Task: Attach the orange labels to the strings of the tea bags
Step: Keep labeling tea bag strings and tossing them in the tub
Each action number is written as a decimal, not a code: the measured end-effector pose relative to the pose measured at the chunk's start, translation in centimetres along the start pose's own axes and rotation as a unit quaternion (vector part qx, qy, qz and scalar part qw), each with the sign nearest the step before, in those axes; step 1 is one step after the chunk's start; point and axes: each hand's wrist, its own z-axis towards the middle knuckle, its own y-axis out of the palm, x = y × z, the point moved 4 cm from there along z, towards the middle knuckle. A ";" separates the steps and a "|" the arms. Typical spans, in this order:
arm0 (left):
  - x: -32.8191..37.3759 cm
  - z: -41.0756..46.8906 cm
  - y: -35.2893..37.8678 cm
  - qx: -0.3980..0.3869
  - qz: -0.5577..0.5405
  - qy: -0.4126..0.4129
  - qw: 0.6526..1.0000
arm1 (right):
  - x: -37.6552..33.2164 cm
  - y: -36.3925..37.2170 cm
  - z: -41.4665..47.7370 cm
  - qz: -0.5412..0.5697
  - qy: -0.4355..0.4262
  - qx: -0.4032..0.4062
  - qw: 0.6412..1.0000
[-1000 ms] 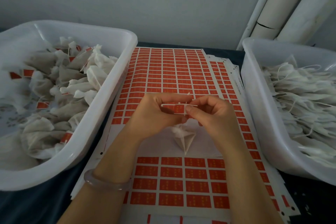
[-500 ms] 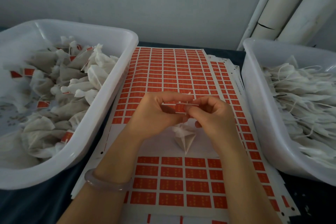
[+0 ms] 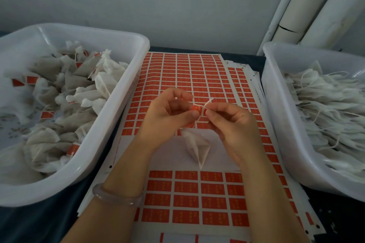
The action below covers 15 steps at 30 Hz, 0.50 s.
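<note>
A white pyramid tea bag (image 3: 197,147) hangs below my two hands over a bare strip of the label sheet (image 3: 187,77). Its string (image 3: 207,103) runs up between my fingertips and sticks out above them. My left hand (image 3: 167,116) pinches an orange label (image 3: 197,109) between thumb and forefinger. My right hand (image 3: 233,124) pinches the string and the label's right edge. The label sits at the string, partly hidden by my fingers.
A white tub (image 3: 118,108) on the left holds several tea bags with orange labels. A white tub (image 3: 276,116) on the right holds several unlabelled bags with loose strings. More label sheets (image 3: 254,85) lie stacked underneath. White pipes (image 3: 308,6) stand at the back right.
My hands have drawn slightly apart and my left fingers have lifted. The string end now shows above the label. The tea bag still hangs in the same place.
</note>
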 end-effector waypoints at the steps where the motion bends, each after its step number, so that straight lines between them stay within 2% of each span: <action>1: 0.0 0.0 0.0 -0.005 -0.017 -0.004 1.000 | 0.0 0.0 0.0 0.004 0.005 -0.003 1.000; 4: 0.1 0.0 0.1 0.006 -0.015 -0.005 1.000 | -0.1 0.1 -0.1 -0.007 -0.005 -0.006 1.000; 9: 0.3 0.0 -0.2 0.124 0.117 0.047 0.984 | -0.7 0.3 -0.2 -0.048 -0.049 0.002 0.998; 12: 0.5 -0.1 0.1 0.095 0.133 0.072 0.984 | -0.8 0.4 -0.2 -0.044 -0.061 0.006 0.997; 15: 0.4 -0.1 0.2 0.070 0.095 0.051 0.992 | -1.1 0.4 -0.4 -0.047 -0.087 0.009 0.995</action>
